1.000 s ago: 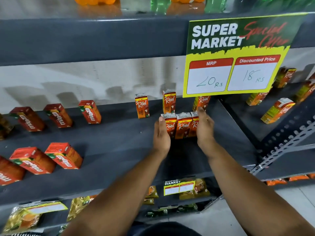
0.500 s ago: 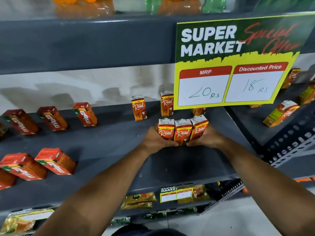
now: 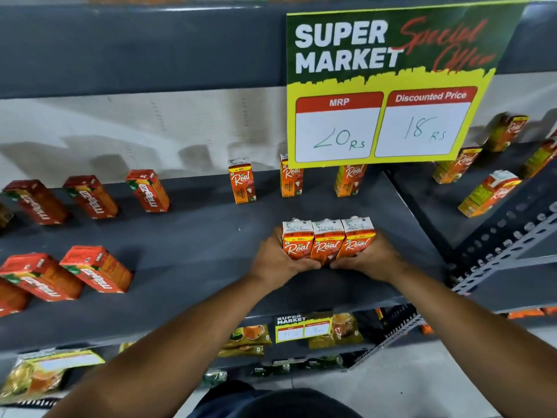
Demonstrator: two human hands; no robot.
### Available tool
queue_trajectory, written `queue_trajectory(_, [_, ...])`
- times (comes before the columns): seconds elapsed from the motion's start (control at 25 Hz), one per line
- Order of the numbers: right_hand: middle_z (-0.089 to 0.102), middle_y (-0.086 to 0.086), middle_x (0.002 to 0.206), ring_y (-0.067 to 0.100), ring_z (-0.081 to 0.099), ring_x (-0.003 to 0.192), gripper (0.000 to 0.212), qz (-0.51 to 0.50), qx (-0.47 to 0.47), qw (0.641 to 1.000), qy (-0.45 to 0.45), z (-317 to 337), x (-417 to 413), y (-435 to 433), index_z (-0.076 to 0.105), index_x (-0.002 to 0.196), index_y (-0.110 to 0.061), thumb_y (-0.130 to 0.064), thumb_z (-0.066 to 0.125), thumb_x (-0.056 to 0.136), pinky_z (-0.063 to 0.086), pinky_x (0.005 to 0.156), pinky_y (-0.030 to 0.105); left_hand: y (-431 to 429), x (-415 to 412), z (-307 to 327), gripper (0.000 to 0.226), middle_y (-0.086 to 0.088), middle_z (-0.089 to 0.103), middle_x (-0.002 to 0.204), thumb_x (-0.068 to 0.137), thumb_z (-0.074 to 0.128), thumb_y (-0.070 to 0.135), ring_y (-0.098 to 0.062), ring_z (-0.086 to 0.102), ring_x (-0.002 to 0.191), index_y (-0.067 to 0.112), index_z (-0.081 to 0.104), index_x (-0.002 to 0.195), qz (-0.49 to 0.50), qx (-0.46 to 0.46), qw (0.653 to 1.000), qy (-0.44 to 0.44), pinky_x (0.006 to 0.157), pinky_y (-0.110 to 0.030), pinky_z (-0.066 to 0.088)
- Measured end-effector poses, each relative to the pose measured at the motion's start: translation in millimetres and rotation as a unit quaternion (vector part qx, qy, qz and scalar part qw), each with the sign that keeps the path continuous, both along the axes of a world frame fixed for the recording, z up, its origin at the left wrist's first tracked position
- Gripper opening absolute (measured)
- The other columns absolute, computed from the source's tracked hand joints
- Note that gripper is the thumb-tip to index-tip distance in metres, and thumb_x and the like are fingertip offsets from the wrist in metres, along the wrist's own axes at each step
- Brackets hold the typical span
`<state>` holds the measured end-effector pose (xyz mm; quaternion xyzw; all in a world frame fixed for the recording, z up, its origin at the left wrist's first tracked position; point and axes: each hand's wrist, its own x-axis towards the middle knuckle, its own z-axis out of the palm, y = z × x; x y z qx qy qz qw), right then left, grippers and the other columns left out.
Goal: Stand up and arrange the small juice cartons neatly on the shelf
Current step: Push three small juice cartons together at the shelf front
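Hands (image 3: 325, 260) now cupping three boxy cartons (image 3: 328, 241) upright.

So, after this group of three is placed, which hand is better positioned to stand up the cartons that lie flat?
Probably the left hand. The flat red cartons all lie on its side of the shelf, while the right hand would have to cross over the three held cartons.

Real cartons (image 3: 328, 241) – 3 held, 3 behind; Maaza cartons (image 3: 96, 268) – 5 fully visible; price signs (image 3: 388, 86) – 2.
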<state>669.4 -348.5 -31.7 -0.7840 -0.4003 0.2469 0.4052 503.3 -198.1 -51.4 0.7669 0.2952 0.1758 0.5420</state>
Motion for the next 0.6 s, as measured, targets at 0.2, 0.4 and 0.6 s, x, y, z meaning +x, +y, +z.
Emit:
queue_trajectory(0.2, [0.073,-0.013,0.101,-0.010,0.067,0.089,0.061,-0.002,0.009,1.000,0.006,-12.9,-15.1,-38.3,0.069,0.106,-0.023,-0.014,0.096,0.053,0.050,0.077,0.009,-44.0,-23.6,0.6,0.074,0.009,0.066,0.108,0.051,0.093,0.031,-0.006,0.062,0.100,0.026,0.053,0.112,0.003,0.002,1.000,0.005,0.088,-0.026,0.051])
queue_trajectory(0.4, [0.073,-0.011,0.097,-0.014,0.066,0.083,0.056,0.000,0.025,1.000,-0.013,-10.3,-25.4,-48.7,0.070,0.103,-0.017,-0.011,0.095,0.053,0.047,0.071,0.003,-53.0,-29.9,4.4,0.072,0.015,0.066,0.103,0.052,0.093,0.029,0.003,0.062,0.093,0.026,0.054,0.111,-0.009,-0.010,1.000,-0.005,0.082,-0.019,0.052])
queue_trajectory(0.6, [0.065,-0.020,0.088,-0.016,0.063,0.076,0.057,-0.019,-0.005,1.000,-0.023,-6.0,-31.0,-49.0,0.066,0.101,-0.021,-0.015,0.095,0.053,0.047,0.073,0.004,-51.3,-33.0,6.5,0.085,0.012,0.063,0.111,0.046,0.096,0.032,-0.003,0.061,0.102,0.030,0.047,0.116,-0.021,-0.013,1.000,-0.012,0.090,-0.033,0.053])
